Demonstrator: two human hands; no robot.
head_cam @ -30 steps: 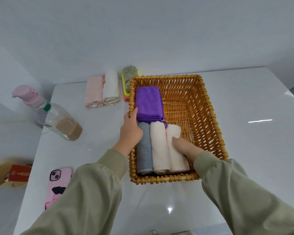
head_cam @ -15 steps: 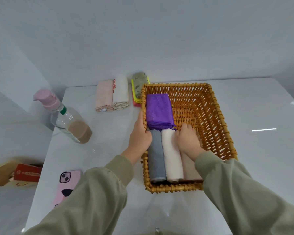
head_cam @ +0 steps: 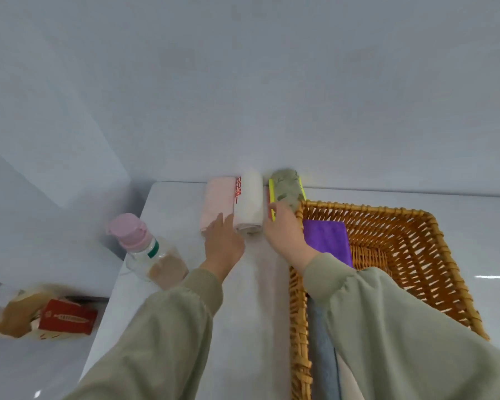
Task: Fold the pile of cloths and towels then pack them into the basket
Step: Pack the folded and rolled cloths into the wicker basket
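- I note a change since half a second ago: both hands have left the basket (head_cam: 358,209) and moved to the folded pieces waiting on the white counter (head_cam: 251,298), just left of its far-left corner.
- The left hand (head_cam: 224,245) is released, with fingers straight. Its tips lie on the near end of the pink towel (head_cam: 218,202), close beside the white roll (head_cam: 250,203).
- The right hand (head_cam: 283,236) is at the near end of the yellow-edged cloth (head_cam: 271,192) under the green roll (head_cam: 286,186). I cannot tell whether it has closed on anything, since the back of the hand hides its fingers.
- My judgement: the rolls already packed are settled, and the fetch of the next piece is starting. The white roll sits between the two hands and seems the likely pick.
- Basket contents: the purple cloth (head_cam: 326,241) lies flat at the far left. A grey roll (head_cam: 321,342) and a cream roll (head_cam: 348,382) lie near left, partly under the right sleeve. The right half shows bare wicker.
- Condition of the waiting pieces: all are neatly folded or rolled and lie side by side. The white roll carries red print along its left edge.
- A pump bottle (head_cam: 145,249) stands left of the hands, well apart from the towels.
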